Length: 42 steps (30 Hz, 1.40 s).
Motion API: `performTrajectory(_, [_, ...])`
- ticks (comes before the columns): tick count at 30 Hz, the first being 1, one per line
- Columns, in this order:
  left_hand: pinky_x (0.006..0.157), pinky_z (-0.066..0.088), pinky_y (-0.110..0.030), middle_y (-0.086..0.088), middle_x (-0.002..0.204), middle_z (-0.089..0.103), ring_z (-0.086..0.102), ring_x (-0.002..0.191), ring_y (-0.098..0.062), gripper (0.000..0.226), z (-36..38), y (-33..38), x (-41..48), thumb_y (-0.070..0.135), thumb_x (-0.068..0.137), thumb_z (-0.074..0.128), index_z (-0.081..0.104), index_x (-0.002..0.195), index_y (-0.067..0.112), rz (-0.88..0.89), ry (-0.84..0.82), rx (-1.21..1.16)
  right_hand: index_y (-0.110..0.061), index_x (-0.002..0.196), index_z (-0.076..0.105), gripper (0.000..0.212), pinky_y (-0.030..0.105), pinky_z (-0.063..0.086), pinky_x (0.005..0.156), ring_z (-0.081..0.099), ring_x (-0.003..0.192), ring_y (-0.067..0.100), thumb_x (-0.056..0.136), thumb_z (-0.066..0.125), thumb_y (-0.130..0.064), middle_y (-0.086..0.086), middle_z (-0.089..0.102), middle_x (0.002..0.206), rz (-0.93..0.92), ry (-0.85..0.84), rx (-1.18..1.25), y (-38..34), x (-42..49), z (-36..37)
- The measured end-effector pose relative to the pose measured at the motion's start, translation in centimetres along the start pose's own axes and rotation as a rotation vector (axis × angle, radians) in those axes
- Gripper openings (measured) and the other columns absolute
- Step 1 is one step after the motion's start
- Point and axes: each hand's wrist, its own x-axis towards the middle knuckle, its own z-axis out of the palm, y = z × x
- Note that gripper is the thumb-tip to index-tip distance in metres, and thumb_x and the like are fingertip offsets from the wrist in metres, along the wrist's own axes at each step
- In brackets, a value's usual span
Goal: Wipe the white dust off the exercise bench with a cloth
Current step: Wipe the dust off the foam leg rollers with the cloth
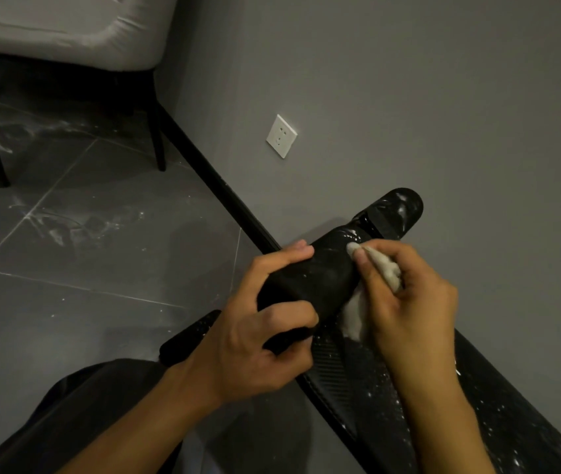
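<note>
The black exercise bench (498, 415) runs from the lower right up along the wall, its padded surface speckled with white dust. A black foam roller pad (320, 271) sits at its upper end, with another dusty black pad (398, 210) beyond it. My left hand (265, 330) is shut around the near end of the roller pad. My right hand (412, 302) pinches a bunched white cloth (385, 268) and presses it against the roller's right side, near a white dust smear. More of the cloth (354, 319) hangs below the palm.
A grey wall with a white socket (281, 135) stands right behind the bench. A black skirting board (217, 186) runs along the dusty dark tiled floor (77, 241). A grey chair on black legs (63, 25) stands at the top left. My dark-trousered leg (77, 415) is at the bottom left.
</note>
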Motion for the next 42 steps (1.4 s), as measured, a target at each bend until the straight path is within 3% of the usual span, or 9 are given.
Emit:
performTrajectory(9, [0.099, 0.052, -0.041, -0.033, 0.149, 0.035, 0.041, 0.145, -0.039, 0.056, 0.2, -0.3, -0.1, -0.002, 0.07, 0.086, 0.053, 0.108, 0.021, -0.029, -0.018, -0.04, -0.016, 0.096, 0.075, 0.005, 0.012, 0.051, 0.071, 0.069, 0.087, 0.007, 0.092, 0.072, -0.017, -0.009, 0.071, 0.091, -0.201, -0.146, 0.076, -3.2, -2.4, 0.9])
performTrajectory(13, [0.083, 0.055, -0.028, -0.025, 0.155, 0.033, 0.051, 0.134, -0.029, 0.051, 0.1, 0.2, 0.0, -0.002, 0.075, 0.079, 0.052, 0.108, 0.026, -0.057, -0.005, -0.024, -0.029, 0.096, 0.073, 0.005, 0.014, 0.054, 0.068, 0.069, 0.086, 0.003, 0.093, 0.069, -0.028, -0.018, 0.07, 0.089, -0.076, -0.034, -0.023, -1.7, 0.2, 0.7])
performTrajectory(16, [0.08, 0.057, -0.032, -0.023, 0.158, 0.028, 0.048, 0.137, -0.027, 0.05, -0.1, 0.5, 0.1, -0.005, 0.074, 0.075, 0.052, 0.104, 0.027, -0.076, -0.005, -0.032, -0.029, 0.093, 0.069, 0.002, 0.007, 0.051, 0.067, 0.065, 0.083, -0.007, 0.092, 0.068, -0.03, -0.017, 0.068, 0.083, 0.055, 0.044, -0.073, -0.7, 2.1, 0.7])
performTrajectory(21, [0.095, 0.051, -0.027, -0.018, 0.165, 0.013, 0.037, 0.148, -0.037, 0.05, -0.6, 0.4, -0.1, -0.01, 0.073, 0.075, 0.057, 0.099, 0.029, -0.052, -0.087, -0.031, -0.032, 0.094, 0.071, 0.006, 0.02, 0.056, 0.07, 0.07, 0.088, 0.006, 0.094, 0.065, -0.031, -0.014, 0.071, 0.089, 0.013, -0.089, 0.009, -2.7, -0.9, 0.8])
performTrajectory(24, [0.105, 0.048, -0.039, -0.021, 0.16, 0.017, 0.026, 0.153, -0.039, 0.052, -0.4, 0.3, -0.1, -0.012, 0.073, 0.076, 0.058, 0.099, 0.029, -0.023, -0.086, -0.01, -0.032, 0.094, 0.074, 0.006, 0.021, 0.056, 0.069, 0.072, 0.086, 0.008, 0.093, 0.07, -0.029, -0.013, 0.073, 0.091, -0.034, -0.13, 0.099, -3.5, -2.9, 0.7])
performTrajectory(28, [0.096, 0.051, -0.033, -0.013, 0.152, 0.022, 0.037, 0.144, -0.033, 0.048, 0.0, 0.1, -0.3, -0.004, 0.073, 0.07, 0.055, 0.103, 0.03, -0.033, -0.028, 0.005, -0.034, 0.092, 0.072, 0.003, 0.029, 0.058, 0.067, 0.07, 0.085, 0.008, 0.092, 0.068, -0.034, -0.016, 0.071, 0.088, -0.01, -0.044, 0.009, -2.2, -0.8, 1.0])
performTrajectory(33, [0.096, 0.054, -0.035, -0.021, 0.144, 0.03, 0.043, 0.136, -0.032, 0.049, 0.5, 0.3, -0.2, 0.018, 0.082, 0.077, 0.047, 0.119, 0.032, -0.095, 0.061, 0.005, -0.026, 0.093, 0.071, 0.004, 0.021, 0.056, 0.069, 0.068, 0.085, 0.006, 0.093, 0.067, -0.028, -0.015, 0.07, 0.086, 0.001, 0.041, -0.03, -1.4, 0.7, 1.5])
performTrajectory(37, [0.095, 0.055, -0.032, -0.021, 0.141, 0.034, 0.044, 0.136, -0.034, 0.048, 0.2, -0.1, -0.1, 0.013, 0.08, 0.077, 0.049, 0.115, 0.03, -0.064, 0.019, 0.025, -0.028, 0.095, 0.074, 0.009, 0.028, 0.058, 0.073, 0.07, 0.091, 0.01, 0.091, 0.066, -0.031, -0.014, 0.072, 0.092, -0.004, -0.078, 0.01, -2.1, -0.2, 0.5])
performTrajectory(42, [0.103, 0.05, -0.036, -0.026, 0.14, 0.038, 0.043, 0.14, -0.038, 0.052, 0.5, -1.2, -0.6, 0.006, 0.071, 0.09, 0.057, 0.106, 0.026, -0.025, 0.023, 0.043, -0.027, 0.093, 0.077, 0.007, 0.016, 0.054, 0.071, 0.071, 0.09, 0.006, 0.09, 0.071, -0.024, -0.013, 0.074, 0.092, -0.086, -0.195, 0.083, -3.5, -1.7, 0.4])
